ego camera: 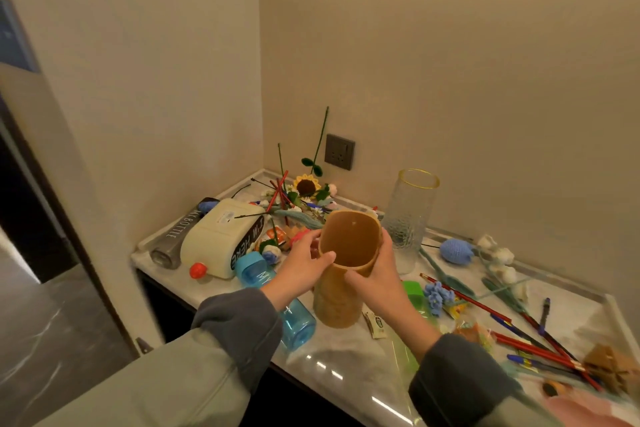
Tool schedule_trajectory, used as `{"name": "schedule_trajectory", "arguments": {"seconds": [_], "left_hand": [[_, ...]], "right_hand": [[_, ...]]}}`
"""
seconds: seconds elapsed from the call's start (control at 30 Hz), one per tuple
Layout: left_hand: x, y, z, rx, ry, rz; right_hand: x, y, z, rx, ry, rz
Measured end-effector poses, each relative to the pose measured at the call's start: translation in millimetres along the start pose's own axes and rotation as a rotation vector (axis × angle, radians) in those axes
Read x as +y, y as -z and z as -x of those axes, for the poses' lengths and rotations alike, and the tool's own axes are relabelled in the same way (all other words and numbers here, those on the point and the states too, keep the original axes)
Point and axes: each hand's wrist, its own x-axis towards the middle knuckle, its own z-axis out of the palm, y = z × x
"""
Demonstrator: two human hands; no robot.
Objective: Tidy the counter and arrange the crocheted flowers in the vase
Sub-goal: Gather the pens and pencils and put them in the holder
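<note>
I hold an amber cylindrical vase (pixel 346 253) tilted with its mouth toward me, above the counter (pixel 346 367). My left hand (pixel 301 267) grips its rim on the left, thumb inside the mouth. Its right side is gripped by my right hand (pixel 379 274). A clear textured glass vase (pixel 410 215) stands upright just behind. Crocheted flowers lie scattered: a sunflower (pixel 305 185) in a pile at the back corner, a blue tulip (pixel 456 251), white blooms (pixel 497 255) and a blue hyacinth (pixel 438 296) to the right.
A cream box (pixel 218 236), a grey bottle (pixel 176 236), a blue bottle (pixel 291 315) and a green bottle (pixel 414 291) lie on the counter. Red and blue pencils (pixel 530 347) spread at the right. A wall socket (pixel 340 151) sits behind. The counter's front edge drops to the floor at left.
</note>
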Motion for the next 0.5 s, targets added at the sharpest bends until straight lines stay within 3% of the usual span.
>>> {"name": "schedule_trajectory", "arguments": {"seconds": [0.2,0.33,0.5], "left_hand": [[-0.2,27.5,-9.1,0.111,0.013,0.117],[2.0,61.8,-20.5,0.167,0.018,0.177],[0.6,108.4,-54.1,0.19,0.004,0.169]], "right_hand": [[-54.7,1.7,-20.8,0.24,0.232,0.154],[-89.9,-16.7,-42.6,0.125,0.396,0.277],[-121.7,-60.4,-80.1,0.009,0.321,0.27]]}}
